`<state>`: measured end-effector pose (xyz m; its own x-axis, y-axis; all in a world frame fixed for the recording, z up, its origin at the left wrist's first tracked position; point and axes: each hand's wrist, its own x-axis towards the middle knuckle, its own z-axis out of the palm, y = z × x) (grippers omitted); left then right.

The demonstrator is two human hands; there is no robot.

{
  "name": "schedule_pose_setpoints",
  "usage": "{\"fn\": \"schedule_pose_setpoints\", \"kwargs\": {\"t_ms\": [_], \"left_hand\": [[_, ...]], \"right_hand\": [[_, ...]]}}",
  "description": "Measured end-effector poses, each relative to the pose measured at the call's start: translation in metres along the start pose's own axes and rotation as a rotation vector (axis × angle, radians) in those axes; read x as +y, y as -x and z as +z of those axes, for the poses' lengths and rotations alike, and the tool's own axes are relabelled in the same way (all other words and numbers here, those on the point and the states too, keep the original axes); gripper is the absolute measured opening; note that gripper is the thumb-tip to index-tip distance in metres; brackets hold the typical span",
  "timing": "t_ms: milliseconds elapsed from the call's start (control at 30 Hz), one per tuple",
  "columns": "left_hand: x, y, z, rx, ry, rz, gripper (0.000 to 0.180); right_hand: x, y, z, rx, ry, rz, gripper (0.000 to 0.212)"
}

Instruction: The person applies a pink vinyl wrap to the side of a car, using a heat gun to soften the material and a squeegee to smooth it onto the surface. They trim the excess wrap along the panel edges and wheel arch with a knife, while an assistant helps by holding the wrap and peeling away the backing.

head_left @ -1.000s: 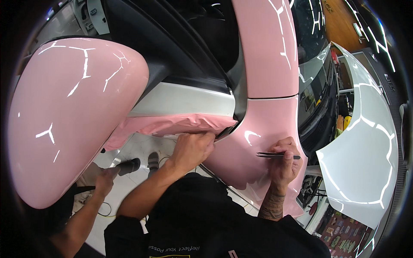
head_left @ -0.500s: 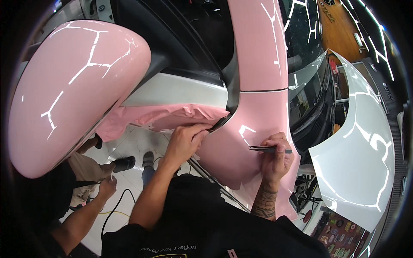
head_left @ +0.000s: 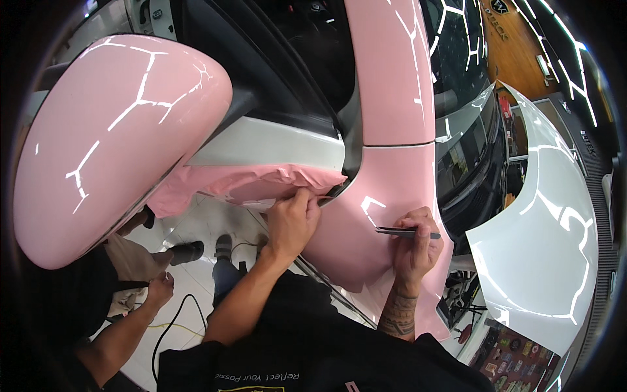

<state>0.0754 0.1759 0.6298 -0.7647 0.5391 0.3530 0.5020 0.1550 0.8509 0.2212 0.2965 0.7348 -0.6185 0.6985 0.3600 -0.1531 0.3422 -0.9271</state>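
Two bare hands attend to the pink skin of a car. The left hand (head_left: pixel 294 225), fingers curled, is at the seam between the white door panel (head_left: pixel 274 145) and the pink fender (head_left: pixel 336 245) — whether its fingertips close on anything cannot be told. Just above them, loose pink film (head_left: pixel 261 178) hangs in wrinkles along the panel's lower edge. The right hand (head_left: pixel 415 251), below a tattooed forearm, holds dark tweezers (head_left: pixel 401 232) over the fender, the tips directed toward the left hand. A large pink mirror housing (head_left: pixel 121 157) fills the left side; at right stands a glossy white panel (head_left: pixel 539 255). A second person's hand (head_left: pixel 161 289) appears at lower left — near a black cable (head_left: pixel 173 323) on the pale tiled floor (head_left: pixel 189 279).
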Motion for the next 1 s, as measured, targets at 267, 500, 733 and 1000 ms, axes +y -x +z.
{"fn": "schedule_pose_setpoints", "kwargs": {"t_ms": [267,500,733,1000], "left_hand": [[0.01,0.006,0.008,0.115,0.06,-0.203,0.01],[-0.004,-0.019,-0.024,-0.149,0.2,0.236,0.017],[0.013,-0.054,-0.051,-0.68,0.203,-0.04,0.015],[0.006,-0.039,-0.028,-0.167,0.112,0.218,0.014]], "right_hand": [[-0.001,0.001,0.002,0.003,-0.046,-0.021,0.037],[-0.004,-0.001,0.005,-0.015,-0.063,-0.02,0.036],[-0.001,0.002,0.005,0.005,-0.133,0.009,0.036],[-0.001,0.002,0.004,0.009,-0.032,-0.01,0.037]]}}
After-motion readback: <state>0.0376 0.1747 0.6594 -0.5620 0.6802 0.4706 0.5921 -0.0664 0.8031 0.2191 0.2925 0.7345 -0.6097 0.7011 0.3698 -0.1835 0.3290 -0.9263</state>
